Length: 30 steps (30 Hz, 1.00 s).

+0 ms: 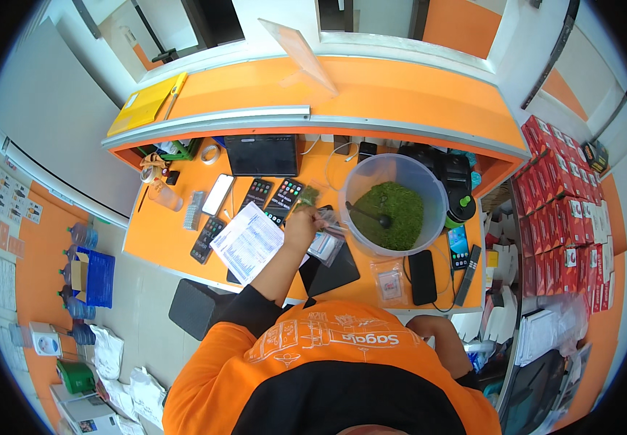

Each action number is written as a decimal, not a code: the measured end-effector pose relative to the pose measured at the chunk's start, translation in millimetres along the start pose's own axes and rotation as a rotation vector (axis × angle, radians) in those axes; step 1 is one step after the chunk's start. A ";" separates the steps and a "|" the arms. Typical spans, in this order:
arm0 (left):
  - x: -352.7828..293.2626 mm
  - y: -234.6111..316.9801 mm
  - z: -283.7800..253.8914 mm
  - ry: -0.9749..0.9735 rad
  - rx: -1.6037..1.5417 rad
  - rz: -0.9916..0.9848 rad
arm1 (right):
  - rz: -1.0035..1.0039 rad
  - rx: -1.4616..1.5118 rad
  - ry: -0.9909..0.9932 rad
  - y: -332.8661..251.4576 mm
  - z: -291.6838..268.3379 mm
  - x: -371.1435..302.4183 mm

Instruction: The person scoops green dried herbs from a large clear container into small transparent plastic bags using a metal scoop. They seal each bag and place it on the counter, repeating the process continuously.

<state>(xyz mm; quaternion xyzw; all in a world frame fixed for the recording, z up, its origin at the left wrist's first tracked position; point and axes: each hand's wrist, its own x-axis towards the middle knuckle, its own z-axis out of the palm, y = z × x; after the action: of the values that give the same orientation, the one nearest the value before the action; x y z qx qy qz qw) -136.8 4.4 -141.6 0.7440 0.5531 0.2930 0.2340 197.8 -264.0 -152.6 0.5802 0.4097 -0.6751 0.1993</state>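
My left hand point(301, 228) is over the middle of the orange desk point(146, 246), its fingers curled on a small clear plastic bag point(331, 220). A tuft of green leafy stuff point(308, 196) shows just beyond the fingertips. Under the left forearm lies a printed white sheet point(248, 243). To the right stands a large translucent tub point(435, 190) part-filled with chopped green material point(400, 206), a black scoop point(384, 221) lying on it. Flat packets point(324, 248) rest on a black pad point(335, 274) beside the wrist. My right hand point(427, 326) is low by my body, its fingers hidden.
Several phones point(284, 199) lie left of the tub; another dark phone point(422, 277) and a remote point(468, 275) are at right. A black screen point(262, 154) stands at the back under the raised shelf point(400, 83). Red boxes point(560, 210) are stacked on the right.
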 end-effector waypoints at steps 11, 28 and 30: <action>-64.4 1.4 -56.8 0.013 -0.369 -0.279 | -0.534 -0.126 0.567 -36.4 -12.3 -13.9; -131.7 101.0 -34.4 -0.360 -0.457 -0.181 | -0.981 0.510 0.407 -145.9 6.0 9.1; -131.2 102.7 -31.5 -0.379 -0.448 -0.156 | -1.007 0.507 0.389 -138.0 1.7 20.0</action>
<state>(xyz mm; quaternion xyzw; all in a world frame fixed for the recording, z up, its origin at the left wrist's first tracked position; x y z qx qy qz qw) -116.7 -149.4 -73.1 0.6705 0.4767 0.2445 0.5132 89.1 -180.5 -127.1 0.4571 0.4894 -0.6445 -0.3691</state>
